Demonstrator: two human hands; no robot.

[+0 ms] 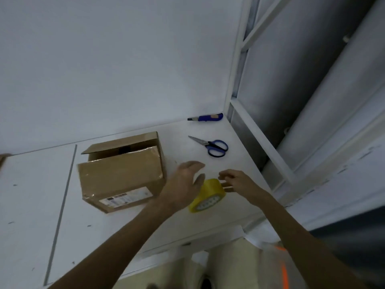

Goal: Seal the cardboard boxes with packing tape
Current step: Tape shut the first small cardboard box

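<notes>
Forearms, two, bare, rising from the lower edge of the view toward the middle of a white tabletop [37, 197].

Left hand [184, 181]: held over the left side of the tape roll, fingers fairly straight and slightly spread, thumb at the roll's upper rim. Whether it grips the roll cannot be told; the hand is blurred.

Right hand [237, 180]: just right of the roll, fingertips pinching the free end of tape [227, 187], a short pale strip drawn off the roll's right side.

Tape roll [210, 191]: yellow, tilted on edge near the front right of the tabletop, between the two hands, its printed core facing the camera.

Cardboard box [123, 178]: brown, on the tabletop just left of the left hand. Top flaps partly raised, a dark gap showing between them; not yet taped across. Old clear tape glints along the near flap and the edges. Printed label [125, 198] on the near face.

Scissors [212, 146]: blue handles, blades closed and pointing left, lying flat behind the hands, well apart from the box.

Utility knife [206, 117]: blue, lying at the rear right corner, beside the wall [104, 59].

Groove [62, 195]: thin grey line running front to back across the tabletop, left of the box.

Metal frame [236, 80]: pale uprights and rails along the tabletop's right edge.
</notes>
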